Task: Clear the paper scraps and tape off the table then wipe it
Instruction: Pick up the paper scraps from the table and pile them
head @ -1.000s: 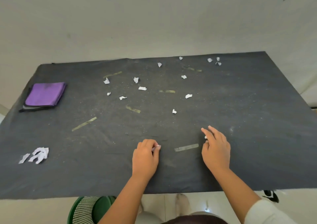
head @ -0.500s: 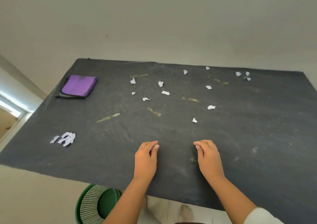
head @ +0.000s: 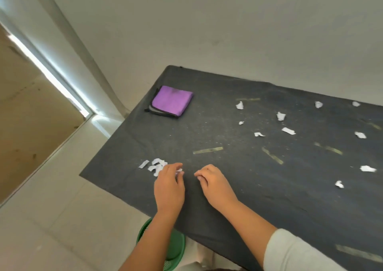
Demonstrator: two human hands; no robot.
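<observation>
The left hand (head: 169,185) has its grip curled nearly closed on a paper scrap (head: 178,171) beside the scrap pile (head: 155,165) near the desk (head: 207,129) corner, the right hand (head: 214,182) rests loosely curled, holding nothing visible, with ten loose scraps, five tape strips and one purple cloth (head: 172,101) farther out.

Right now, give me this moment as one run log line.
phase: gathering scraps | left hand: at paper scrap pile, scrap at fingertips | right hand: curled on table | tape strips: stuck | purple cloth: unused
</observation>
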